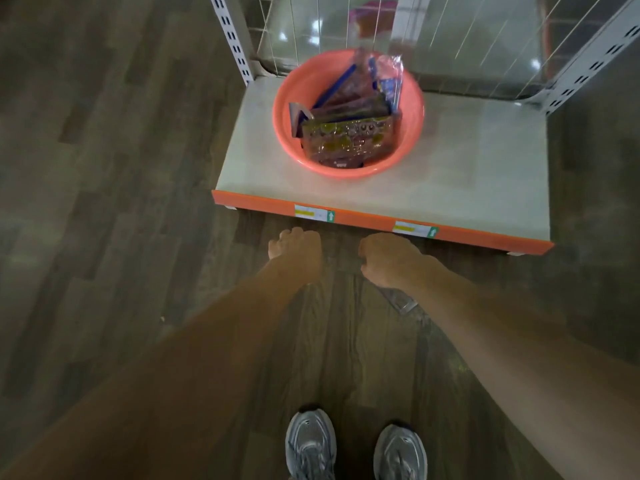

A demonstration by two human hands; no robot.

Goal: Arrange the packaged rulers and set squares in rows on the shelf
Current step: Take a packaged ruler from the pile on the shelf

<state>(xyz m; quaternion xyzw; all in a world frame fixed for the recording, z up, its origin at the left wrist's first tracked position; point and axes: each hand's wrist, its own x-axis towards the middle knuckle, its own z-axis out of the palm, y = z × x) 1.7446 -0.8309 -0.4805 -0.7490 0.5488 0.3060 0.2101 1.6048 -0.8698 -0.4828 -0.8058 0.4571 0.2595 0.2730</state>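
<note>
glossy crumpled packets heap in the pink basin, upper centre — left hand curled, empty; right hand curled, hold unclear.

One pink basin at upper centre holds overlapping packets too jumbled to count, on one shelf bearing two price labels, with two shoes at bottom centre.

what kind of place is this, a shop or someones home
Most likely a shop: a display shelf with slotted uprights, an orange price strip carrying labels along its front edge, and a basin of packaged rulers not yet set out.
</note>
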